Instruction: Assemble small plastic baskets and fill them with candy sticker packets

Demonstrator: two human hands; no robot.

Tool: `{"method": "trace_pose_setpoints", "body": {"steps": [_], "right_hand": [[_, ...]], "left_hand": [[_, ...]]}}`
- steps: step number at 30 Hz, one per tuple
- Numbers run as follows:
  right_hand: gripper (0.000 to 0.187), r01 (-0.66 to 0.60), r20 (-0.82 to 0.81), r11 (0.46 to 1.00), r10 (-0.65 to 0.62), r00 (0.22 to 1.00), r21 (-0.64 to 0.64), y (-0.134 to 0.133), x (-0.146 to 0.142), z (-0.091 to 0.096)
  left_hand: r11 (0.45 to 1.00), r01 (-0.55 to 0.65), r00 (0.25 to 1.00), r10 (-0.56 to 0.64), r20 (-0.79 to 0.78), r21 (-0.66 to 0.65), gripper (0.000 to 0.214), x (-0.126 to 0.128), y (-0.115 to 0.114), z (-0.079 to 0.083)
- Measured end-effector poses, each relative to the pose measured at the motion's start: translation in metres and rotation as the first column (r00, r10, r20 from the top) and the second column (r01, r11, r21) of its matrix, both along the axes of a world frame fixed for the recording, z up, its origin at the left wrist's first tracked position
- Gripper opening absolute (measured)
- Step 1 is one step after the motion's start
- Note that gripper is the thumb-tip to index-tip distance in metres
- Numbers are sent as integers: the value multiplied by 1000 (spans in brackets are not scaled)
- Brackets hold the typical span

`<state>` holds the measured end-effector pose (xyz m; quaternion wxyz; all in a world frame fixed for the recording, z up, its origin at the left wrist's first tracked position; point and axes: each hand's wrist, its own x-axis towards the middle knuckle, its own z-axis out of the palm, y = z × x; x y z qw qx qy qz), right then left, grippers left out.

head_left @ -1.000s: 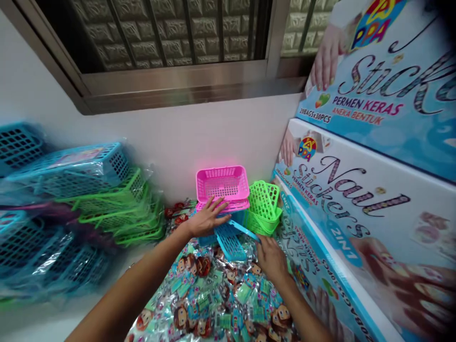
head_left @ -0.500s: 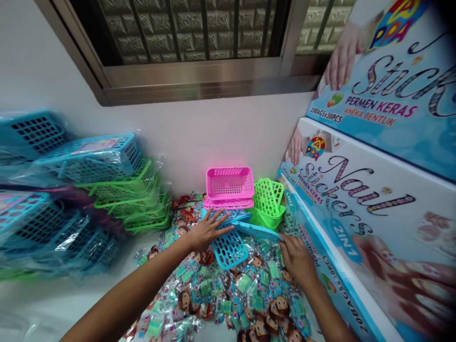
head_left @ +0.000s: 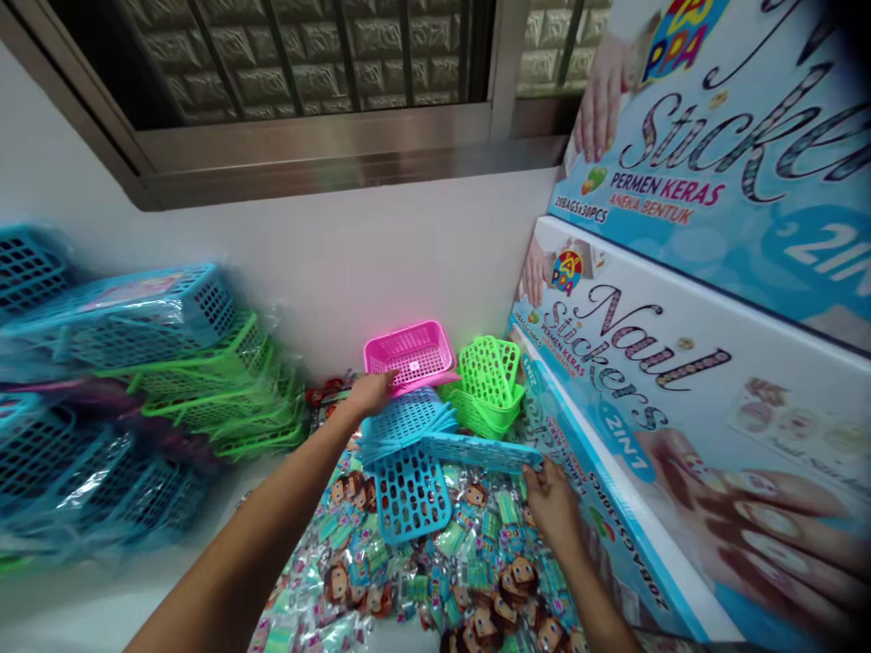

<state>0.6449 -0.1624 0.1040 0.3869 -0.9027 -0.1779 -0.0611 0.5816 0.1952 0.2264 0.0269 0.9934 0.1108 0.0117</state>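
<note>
My right hand (head_left: 552, 501) grips the rim of a small blue plastic basket (head_left: 412, 476), which is tilted up over a heap of small wrapped packets with cartoon faces (head_left: 435, 580). My left hand (head_left: 371, 393) reaches forward, and its fingers are curled on the front edge of the pink baskets (head_left: 408, 354). These pink baskets lean against the wall. Below them lies a small pile of blue baskets (head_left: 405, 419). Green baskets (head_left: 488, 388) stand just to the right of the pink ones.
Bagged stacks of blue and green baskets (head_left: 136, 363) fill the left side. Large "Nail Stickers" cartons (head_left: 680, 363) wall off the right. A white wall with a barred window (head_left: 327, 82) lies behind.
The blue basket has been pulled toward me and tipped up by my right hand. My left hand has moved from the blue pile up to the pink baskets, which now tilt back.
</note>
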Motion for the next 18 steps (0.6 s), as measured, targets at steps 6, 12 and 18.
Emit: {"method": "trace_pose_setpoints", "body": {"steps": [6, 12, 18], "right_hand": [[74, 107, -41, 993, -109, 993, -44, 12, -14, -13], [48, 81, -220, 993, -97, 971, -82, 4, -23, -31], [15, -72, -383, 994, 34, 923, -86, -11, -24, -35]], "left_hand": [[999, 6, 989, -11, -149, -31, 33, 7, 8, -12], [998, -45, 999, 45, 2, -44, 28, -4, -4, -13], [978, 29, 991, -1, 137, -205, 26, -24, -3, 13]]}}
